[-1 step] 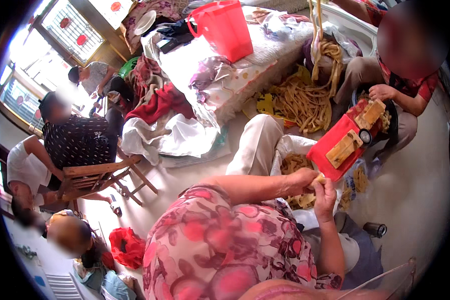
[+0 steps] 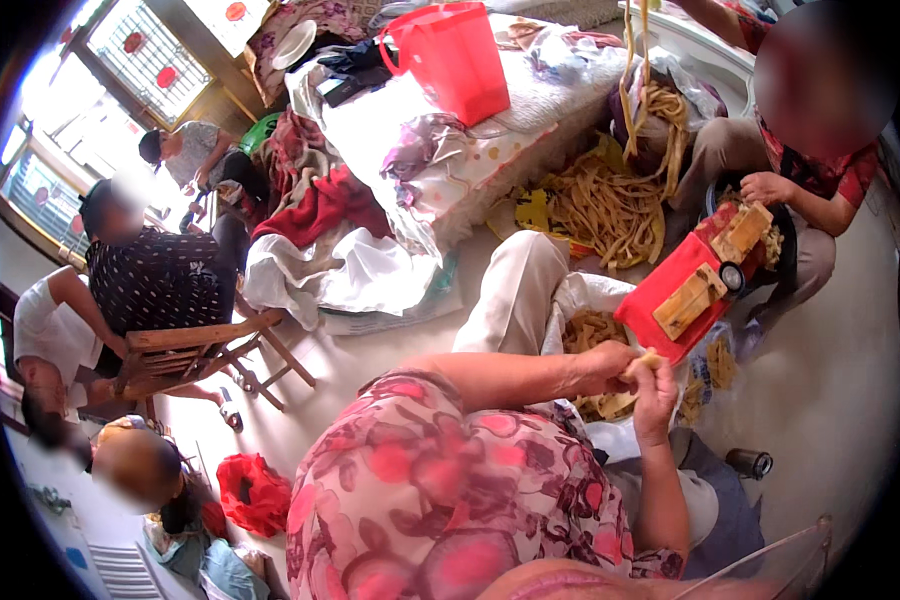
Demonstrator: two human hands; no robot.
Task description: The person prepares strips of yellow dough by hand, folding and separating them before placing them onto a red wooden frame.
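Note:
My left hand (image 2: 607,367) and my right hand (image 2: 655,402) meet in front of my lap, fingers closed. Pinched between their fingertips is a small pale-yellow strip (image 2: 649,358), partly hidden by the fingers. Just beyond them lies a red board (image 2: 653,305) with two wooden blocks (image 2: 692,301) and a small black-rimmed wheel or roll (image 2: 732,276) on it. Below my left wrist, more tan strips (image 2: 592,330) sit in a white cloth or sack (image 2: 600,290) by my knee.
Across from me, a person's hand (image 2: 767,188) rests at the board's far end; their other arm is raised near long hanging strands (image 2: 629,80). A heap of strips (image 2: 610,210) lies beside the bed (image 2: 560,95). A dark cylinder (image 2: 749,463) is on the floor; people sit around a wooden chair (image 2: 195,345) at left.
The pale strip and my fingertips have shifted very slightly to the right. The long hanging strands at the top have swayed a little.

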